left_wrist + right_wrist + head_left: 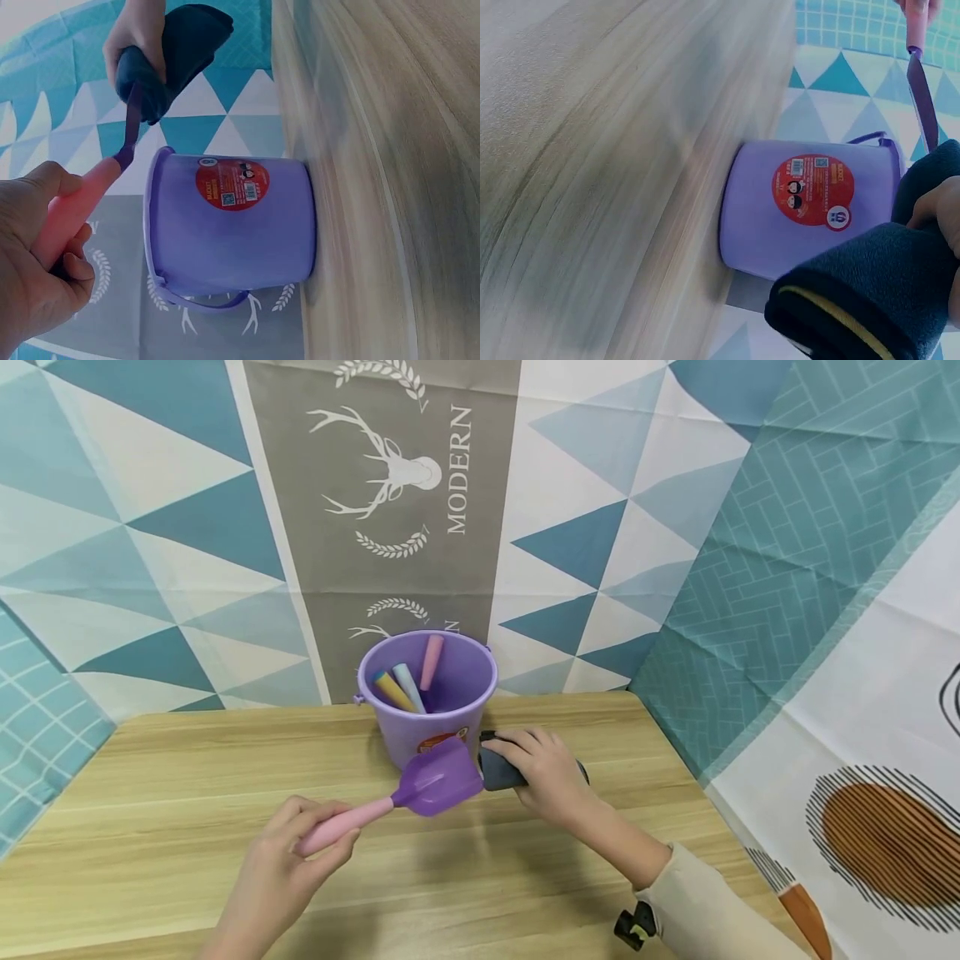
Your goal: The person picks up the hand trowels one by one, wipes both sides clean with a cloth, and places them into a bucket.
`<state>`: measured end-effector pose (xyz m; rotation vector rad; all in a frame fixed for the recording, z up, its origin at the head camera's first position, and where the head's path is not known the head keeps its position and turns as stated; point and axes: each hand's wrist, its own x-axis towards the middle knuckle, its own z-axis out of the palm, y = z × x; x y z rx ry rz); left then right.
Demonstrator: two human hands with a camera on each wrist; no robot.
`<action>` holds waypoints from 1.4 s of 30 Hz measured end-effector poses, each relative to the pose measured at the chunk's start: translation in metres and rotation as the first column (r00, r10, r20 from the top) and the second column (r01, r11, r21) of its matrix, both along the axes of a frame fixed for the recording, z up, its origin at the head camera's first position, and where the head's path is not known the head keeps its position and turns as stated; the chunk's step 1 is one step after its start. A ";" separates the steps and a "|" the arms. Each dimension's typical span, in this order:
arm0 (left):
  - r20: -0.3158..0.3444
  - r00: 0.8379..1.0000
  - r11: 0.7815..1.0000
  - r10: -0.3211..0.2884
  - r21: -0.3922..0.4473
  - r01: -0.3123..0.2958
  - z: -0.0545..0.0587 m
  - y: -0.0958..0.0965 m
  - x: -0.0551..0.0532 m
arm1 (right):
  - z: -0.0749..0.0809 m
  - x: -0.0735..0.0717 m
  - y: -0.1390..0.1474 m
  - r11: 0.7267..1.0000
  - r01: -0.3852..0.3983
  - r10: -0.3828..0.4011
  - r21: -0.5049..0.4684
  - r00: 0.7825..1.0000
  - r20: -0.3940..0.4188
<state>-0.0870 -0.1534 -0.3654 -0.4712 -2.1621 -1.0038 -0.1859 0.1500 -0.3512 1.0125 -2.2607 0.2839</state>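
Observation:
My left hand (288, 852) grips the pink handle of a toy shovel (438, 781) with a purple blade, held up over the table. In my right hand (546, 768) is a folded dark blue-grey cloth (501, 768), its edge at the blade's tip in the head view. The left wrist view shows the cloth (191, 49) bunched beside the shovel blade (133, 120). Behind both stands a purple bucket (468, 681) with pink, pale blue and yellow handles sticking up inside; what they belong to is hidden by its wall. A red sticker (812, 190) marks the bucket's side.
The bucket stands on a wood-grain table (187, 827) near its back edge. Patterned cloth sheets (390, 485) rise behind and on both sides. A black device (636, 927) is strapped at my right sleeve.

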 end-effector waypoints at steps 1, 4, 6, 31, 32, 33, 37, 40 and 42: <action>0.001 1.000 1.000 0.005 0.008 -0.005 0.000 0.000 0.000 | 0.000 0.000 0.000 1.000 0.001 0.000 -0.022 1.000 0.022; 0.011 1.000 0.999 0.014 0.034 -0.014 -0.001 0.000 -0.001 | 0.001 0.000 0.000 0.997 -0.008 0.013 -0.078 0.998 0.063; 0.024 0.999 0.999 0.025 0.044 -0.026 -0.002 0.000 -0.002 | 0.000 -0.001 0.000 0.994 -0.020 0.028 -0.111 0.997 0.076; 0.607 0.794 0.955 0.042 0.210 -0.211 -0.004 0.013 -0.008 | 0.001 0.006 -0.023 0.894 -0.180 0.172 -0.411 0.984 -0.056; 0.610 0.792 0.955 0.032 0.215 -0.204 -0.004 0.015 -0.008 | 0.001 0.006 -0.024 0.886 -0.183 0.171 -0.425 0.983 -0.067; 0.611 0.792 0.956 0.021 0.220 -0.195 -0.004 0.017 -0.008 | 0.000 0.006 -0.026 0.879 -0.187 0.170 -0.439 0.982 -0.080; 0.600 0.799 0.961 -0.031 0.239 -0.142 -0.005 0.026 -0.005 | 0.000 0.006 -0.032 0.856 -0.197 0.154 -0.479 0.980 -0.127; 0.593 0.802 0.961 -0.068 0.255 -0.106 -0.004 0.032 -0.003 | 0.001 0.006 -0.037 0.841 -0.209 0.143 -0.499 0.976 -0.167; 0.591 0.803 0.961 -0.080 0.261 -0.096 -0.003 0.035 -0.002 | 0.001 0.006 -0.039 0.831 -0.224 0.142 -0.510 0.970 -0.196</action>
